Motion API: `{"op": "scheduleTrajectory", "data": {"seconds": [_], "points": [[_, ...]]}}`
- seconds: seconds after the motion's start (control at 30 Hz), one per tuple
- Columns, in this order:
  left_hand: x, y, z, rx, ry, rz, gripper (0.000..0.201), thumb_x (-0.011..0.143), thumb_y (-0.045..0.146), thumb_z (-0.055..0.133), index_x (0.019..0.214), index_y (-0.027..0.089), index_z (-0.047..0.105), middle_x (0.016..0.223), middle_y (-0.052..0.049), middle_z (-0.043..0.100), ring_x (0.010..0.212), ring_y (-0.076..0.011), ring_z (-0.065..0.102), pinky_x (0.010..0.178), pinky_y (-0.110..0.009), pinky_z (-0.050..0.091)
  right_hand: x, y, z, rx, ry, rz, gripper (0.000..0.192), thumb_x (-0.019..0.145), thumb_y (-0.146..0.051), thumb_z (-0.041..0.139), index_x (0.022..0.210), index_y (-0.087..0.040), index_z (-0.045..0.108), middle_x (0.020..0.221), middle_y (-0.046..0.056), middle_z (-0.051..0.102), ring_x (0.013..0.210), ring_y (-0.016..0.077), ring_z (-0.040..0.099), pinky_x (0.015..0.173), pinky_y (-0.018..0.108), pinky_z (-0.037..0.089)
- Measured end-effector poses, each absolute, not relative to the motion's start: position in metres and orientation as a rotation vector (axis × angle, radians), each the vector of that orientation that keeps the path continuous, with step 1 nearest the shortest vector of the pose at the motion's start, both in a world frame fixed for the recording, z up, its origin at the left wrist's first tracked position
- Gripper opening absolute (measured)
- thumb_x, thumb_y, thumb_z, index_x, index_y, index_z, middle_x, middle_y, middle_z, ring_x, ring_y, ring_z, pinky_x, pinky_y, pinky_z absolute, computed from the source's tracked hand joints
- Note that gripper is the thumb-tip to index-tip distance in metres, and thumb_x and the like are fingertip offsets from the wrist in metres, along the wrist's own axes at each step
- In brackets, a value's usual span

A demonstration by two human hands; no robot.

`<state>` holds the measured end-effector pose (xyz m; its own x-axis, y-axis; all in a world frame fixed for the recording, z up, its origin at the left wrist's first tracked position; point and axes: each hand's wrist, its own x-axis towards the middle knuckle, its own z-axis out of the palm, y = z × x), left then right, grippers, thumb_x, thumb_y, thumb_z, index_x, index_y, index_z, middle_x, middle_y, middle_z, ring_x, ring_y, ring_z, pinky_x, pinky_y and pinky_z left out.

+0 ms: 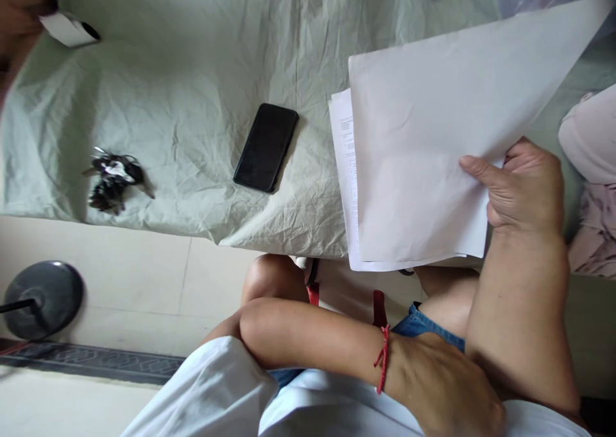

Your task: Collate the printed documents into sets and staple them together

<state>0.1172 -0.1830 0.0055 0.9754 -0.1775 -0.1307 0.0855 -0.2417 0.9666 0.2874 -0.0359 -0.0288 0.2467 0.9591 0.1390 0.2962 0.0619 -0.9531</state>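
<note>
The right hand (524,190) has a pinch grip on the top sheet (423,142), thumb on top and fingers under the right edge, lifting it off the stack (344,167) that sits at the near edge of the bed. To do this cleanly I'd say keep the pinch near the edge, lift slowly so only one page comes away, and don't crease the corner.

The left hand (447,385) lies low against the lap with a red thread (384,359) at the wrist; can't tell whether its grip is closed on anything.

The bed is covered by a wrinkled pale green bedsheet (192,90). A black phone (266,147) lies face up just left of the stack, and keys (114,180) are further left. Below is tiled floor and a round grey stand base (42,299).
</note>
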Motion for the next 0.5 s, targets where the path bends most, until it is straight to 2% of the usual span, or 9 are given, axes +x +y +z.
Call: {"op": "scheduleTrajectory", "data": {"seconds": [0.07,0.13,0.17,0.2,0.23,0.3,0.37,0.4,0.5], "points": [[0.119,-0.169,0.009,1.757,-0.190,-0.412,0.044,0.080,0.010,0.074,0.049,0.027,0.047,0.068,-0.005,0.071,0.059,-0.0218,0.065,0.040,-0.032,0.046,0.288,-0.035,-0.031,-1.440,-1.231,0.784,0.032,0.077,-0.043,0.100,0.104,-0.036,0.082,0.119,-0.004,0.085,0.124,0.0381,0.080,0.104,0.058,0.070],[0.120,-0.162,0.004,1.676,-0.246,-0.365,0.047,0.081,0.013,0.072,0.045,0.030,0.046,0.070,-0.008,0.073,0.063,-0.0253,0.067,0.042,-0.035,0.048,0.286,-0.033,-0.032,-1.433,-1.190,0.771,0.040,0.072,-0.049,0.103,0.101,-0.034,0.081,0.118,-0.003,0.084,0.118,0.0346,0.081,0.105,0.058,0.070],[0.119,-0.162,0.000,1.540,-0.394,-0.295,0.041,0.083,0.017,0.074,0.048,0.031,0.059,0.072,-0.007,0.076,0.064,-0.0246,0.069,0.047,-0.035,0.052,0.285,-0.033,-0.032,-1.431,-1.170,0.767,0.044,0.068,-0.052,0.104,0.099,-0.033,0.081,0.116,-0.003,0.084,0.115,0.0332,0.082,0.105,0.058,0.071],[0.118,-0.163,-0.005,1.439,-0.491,-0.203,0.040,0.085,0.020,0.075,0.048,0.032,0.064,0.069,-0.008,0.075,0.061,-0.0249,0.067,0.049,-0.037,0.053,0.283,-0.032,-0.032,-1.428,-1.154,0.771,0.046,0.066,-0.054,0.106,0.098,-0.033,0.080,0.115,-0.003,0.084,0.113,0.0323,0.082,0.106,0.058,0.070],[0.116,-0.166,-0.009,1.348,-0.465,-0.038,0.043,0.087,0.023,0.075,0.047,0.032,0.064,0.065,-0.008,0.072,0.059,-0.0258,0.066,0.050,-0.040,0.052,0.281,-0.032,-0.031,-1.424,-1.140,0.783,0.047,0.064,-0.054,0.107,0.096,-0.033,0.081,0.115,-0.003,0.084,0.112,0.0320,0.082,0.107,0.059,0.070],[0.110,-0.166,-0.010,1.267,-0.463,0.078,0.046,0.089,0.029,0.079,0.046,0.033,0.062,0.060,-0.007,0.067,0.058,-0.0280,0.065,0.051,-0.045,0.050,0.277,-0.032,-0.029,-1.413,-1.115,0.821,0.046,0.062,-0.052,0.109,0.095,-0.033,0.082,0.114,-0.002,0.085,0.111,0.0323,0.081,0.109,0.061,0.068],[0.101,-0.152,0.003,1.281,-0.341,0.163,0.056,0.089,0.035,0.083,0.044,0.034,0.051,0.057,-0.006,0.064,0.060,-0.0289,0.066,0.057,-0.048,0.054,0.275,-0.030,-0.028,-1.402,-1.065,0.818,0.053,0.054,-0.052,0.112,0.092,-0.030,0.083,0.109,0.000,0.086,0.105,0.0322,0.081,0.107,0.063,0.067],[0.094,-0.139,0.015,1.297,-0.277,0.159,0.055,0.088,0.037,0.085,0.047,0.034,0.050,0.061,-0.005,0.068,0.065,-0.0289,0.070,0.065,-0.048,0.061,0.274,-0.030,-0.029,-1.398,-1.034,0.804,0.058,0.047,-0.053,0.113,0.091,-0.028,0.083,0.106,0.000,0.086,0.100,0.0315,0.081,0.106,0.063,0.067],[0.067,-0.087,0.057,1.414,-0.413,-0.099,0.031,0.085,0.039,0.092,0.067,0.031,0.067,0.098,-0.007,0.087,0.099,-0.0283,0.085,0.090,-0.038,0.069,0.278,-0.027,-0.030,-1.403,-0.966,0.769,0.067,0.037,-0.054,0.113,0.087,-0.023,0.083,0.100,0.001,0.086,0.091,0.0279,0.080,0.102,0.061,0.067]]}}
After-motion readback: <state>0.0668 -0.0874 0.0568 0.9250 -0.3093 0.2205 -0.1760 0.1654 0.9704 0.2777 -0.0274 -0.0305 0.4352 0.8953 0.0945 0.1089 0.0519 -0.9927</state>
